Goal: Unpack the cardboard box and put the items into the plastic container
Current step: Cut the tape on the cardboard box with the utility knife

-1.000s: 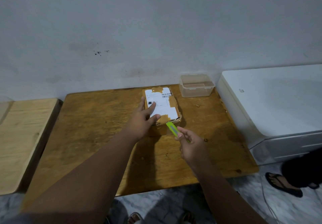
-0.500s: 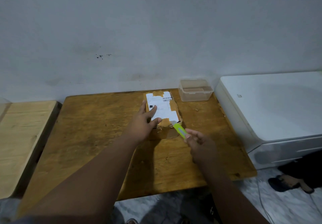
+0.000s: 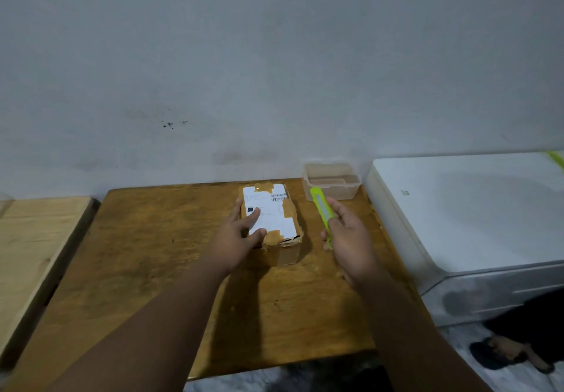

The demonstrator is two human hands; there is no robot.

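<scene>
A small taped cardboard box [image 3: 280, 223] with a white shipping label lies on the wooden table [image 3: 152, 254]. My left hand [image 3: 238, 236] rests on its near left corner, fingers spread over the label. My right hand [image 3: 348, 239] holds a bright green utility knife [image 3: 321, 211] to the right of the box, its tip pointing away toward the clear plastic container [image 3: 332, 181] at the table's back right. The knife is clear of the box. The box's near end looks torn at the tape.
A white appliance [image 3: 470, 208] stands against the table's right edge. A lighter wooden surface [image 3: 30, 239] adjoins on the left. The wall runs just behind the table. A sandal [image 3: 509, 355] lies on the floor at lower right.
My right hand has lifted the green knife away from the box's near end, moving it right and turning its tip toward the container. My left hand stays on the box.
</scene>
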